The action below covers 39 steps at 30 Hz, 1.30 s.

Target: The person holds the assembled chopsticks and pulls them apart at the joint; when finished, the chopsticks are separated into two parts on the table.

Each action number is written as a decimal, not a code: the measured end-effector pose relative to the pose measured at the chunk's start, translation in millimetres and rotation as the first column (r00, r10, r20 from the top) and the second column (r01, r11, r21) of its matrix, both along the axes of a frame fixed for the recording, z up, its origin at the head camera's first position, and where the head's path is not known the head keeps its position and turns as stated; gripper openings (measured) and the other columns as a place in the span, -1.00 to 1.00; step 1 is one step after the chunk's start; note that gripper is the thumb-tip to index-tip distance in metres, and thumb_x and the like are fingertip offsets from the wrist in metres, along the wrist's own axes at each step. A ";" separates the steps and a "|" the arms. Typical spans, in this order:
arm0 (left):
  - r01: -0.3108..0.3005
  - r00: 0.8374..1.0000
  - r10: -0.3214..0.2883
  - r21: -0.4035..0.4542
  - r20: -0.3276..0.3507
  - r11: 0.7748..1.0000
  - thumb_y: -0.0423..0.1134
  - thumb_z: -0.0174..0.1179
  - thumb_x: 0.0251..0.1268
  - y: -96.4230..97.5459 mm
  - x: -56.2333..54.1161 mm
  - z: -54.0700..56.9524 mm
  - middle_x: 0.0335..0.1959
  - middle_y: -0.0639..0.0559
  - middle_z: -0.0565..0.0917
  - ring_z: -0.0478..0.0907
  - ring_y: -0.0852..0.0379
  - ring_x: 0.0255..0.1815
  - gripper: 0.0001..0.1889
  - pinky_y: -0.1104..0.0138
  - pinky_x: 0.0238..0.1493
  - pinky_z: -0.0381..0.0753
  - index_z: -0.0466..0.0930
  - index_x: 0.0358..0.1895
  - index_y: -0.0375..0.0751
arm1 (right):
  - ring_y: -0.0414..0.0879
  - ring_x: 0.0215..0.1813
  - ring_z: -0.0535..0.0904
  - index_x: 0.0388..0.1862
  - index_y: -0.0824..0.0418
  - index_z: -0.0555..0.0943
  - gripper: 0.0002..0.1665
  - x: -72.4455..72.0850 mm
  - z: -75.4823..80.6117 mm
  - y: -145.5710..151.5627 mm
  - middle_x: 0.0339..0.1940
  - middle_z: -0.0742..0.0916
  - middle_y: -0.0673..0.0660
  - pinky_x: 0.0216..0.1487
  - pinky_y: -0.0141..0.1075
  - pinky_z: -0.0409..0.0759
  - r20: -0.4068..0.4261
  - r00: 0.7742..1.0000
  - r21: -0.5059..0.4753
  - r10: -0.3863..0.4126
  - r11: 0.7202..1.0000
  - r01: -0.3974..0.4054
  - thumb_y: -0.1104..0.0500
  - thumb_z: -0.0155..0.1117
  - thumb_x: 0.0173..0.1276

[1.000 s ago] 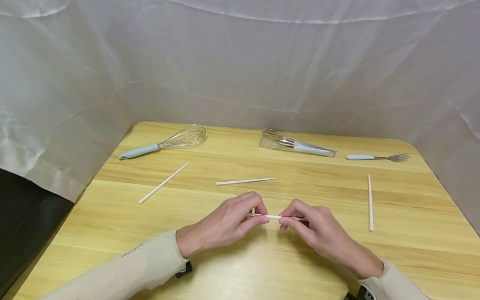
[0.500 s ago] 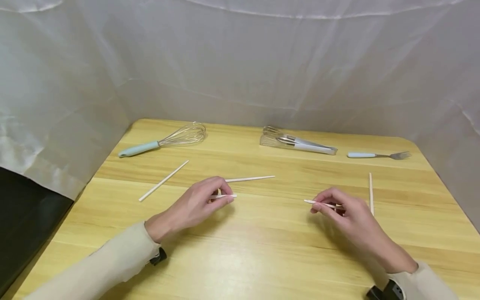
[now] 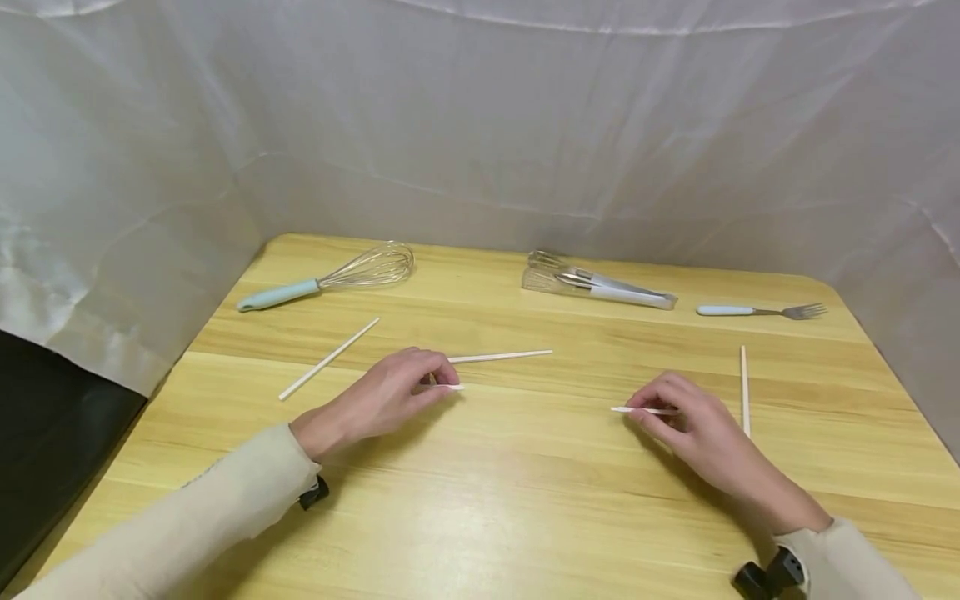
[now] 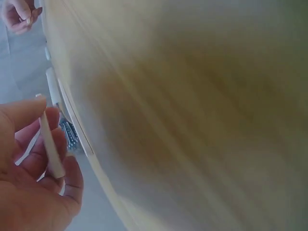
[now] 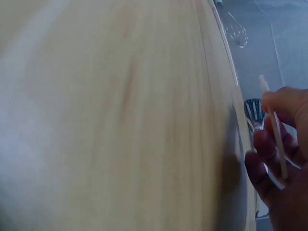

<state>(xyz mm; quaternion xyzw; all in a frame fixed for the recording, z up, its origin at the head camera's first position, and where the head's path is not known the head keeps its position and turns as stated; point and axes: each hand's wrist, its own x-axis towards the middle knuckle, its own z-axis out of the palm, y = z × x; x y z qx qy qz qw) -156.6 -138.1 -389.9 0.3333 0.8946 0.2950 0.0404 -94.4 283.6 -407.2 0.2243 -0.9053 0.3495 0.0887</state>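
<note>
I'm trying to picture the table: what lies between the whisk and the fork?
The tongs lie between the whisk and the fork, as the head view shows.

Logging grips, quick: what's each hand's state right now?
Left hand: pinching a short, pale, wooden-looking stick.
Right hand: pinching another short, pale, wooden-looking stick.

Downward head and close wrist views share the fingers [image 4: 73,179].

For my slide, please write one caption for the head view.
Left hand and right hand each pinch a white stick; whisk, tongs and fork lie behind.
</note>
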 end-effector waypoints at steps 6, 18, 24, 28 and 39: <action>0.040 0.999 -0.039 -0.029 0.016 0.999 -0.25 0.40 0.53 -3.1 -5.7 -2.2 -0.21 0.23 0.76 0.62 0.27 -0.14 -0.95 0.22 0.07 0.65 0.75 -0.08 -0.01 | -0.38 -0.15 0.60 -0.09 -0.11 0.79 -0.76 -2.9 -1.5 6.1 -0.16 0.73 -0.22 -0.07 -0.55 0.59 0.029 0.999 0.075 -0.025 0.997 0.023 0.27 0.54 0.45; 0.052 0.998 -0.049 -0.091 0.035 0.994 -0.26 0.41 0.52 -3.5 -10.3 -5.2 -0.19 0.23 0.71 0.58 0.25 -0.11 -0.94 0.23 0.07 0.63 0.76 -0.09 0.02 | -0.37 -0.25 0.53 -0.14 -0.10 0.79 -0.79 -8.5 -3.4 10.5 -0.25 0.71 -0.24 -0.23 -0.45 0.53 0.042 0.999 0.132 -0.028 0.991 0.022 0.24 0.57 0.43; 0.049 0.997 -0.044 -0.090 0.061 0.995 -0.26 0.41 0.52 -3.1 -11.5 -3.9 -0.19 0.22 0.70 0.57 0.27 -0.14 -0.94 0.27 0.03 0.62 0.77 -0.09 0.02 | -0.36 -0.25 0.50 -0.15 -0.09 0.79 -0.81 -10.8 -3.3 9.6 -0.24 0.69 -0.21 -0.23 -0.42 0.52 0.048 0.998 0.159 -0.047 0.986 0.039 0.23 0.57 0.43; 0.048 0.997 -0.043 -0.087 0.066 0.995 -0.25 0.42 0.51 -3.1 -11.9 -2.9 -0.19 0.22 0.70 0.57 0.26 -0.13 -0.95 0.27 0.03 0.62 0.77 -0.10 0.02 | -0.35 -0.24 0.50 -0.14 -0.10 0.79 -0.80 -12.1 -2.9 9.5 -0.23 0.70 -0.21 -0.22 -0.42 0.53 0.046 0.998 0.169 -0.053 0.985 0.044 0.23 0.57 0.43; 0.060 0.996 -0.055 -0.078 0.063 0.995 -0.23 0.43 0.51 -4.4 -12.9 -3.9 -0.18 0.22 0.72 0.57 0.27 -0.14 -0.94 0.30 0.01 0.64 0.76 -0.09 0.03 | -0.36 -0.19 0.54 -0.12 -0.11 0.79 -0.82 -13.7 -2.3 10.1 -0.17 0.72 -0.20 -0.14 -0.42 0.56 0.050 0.997 0.176 -0.059 0.983 0.049 0.20 0.56 0.45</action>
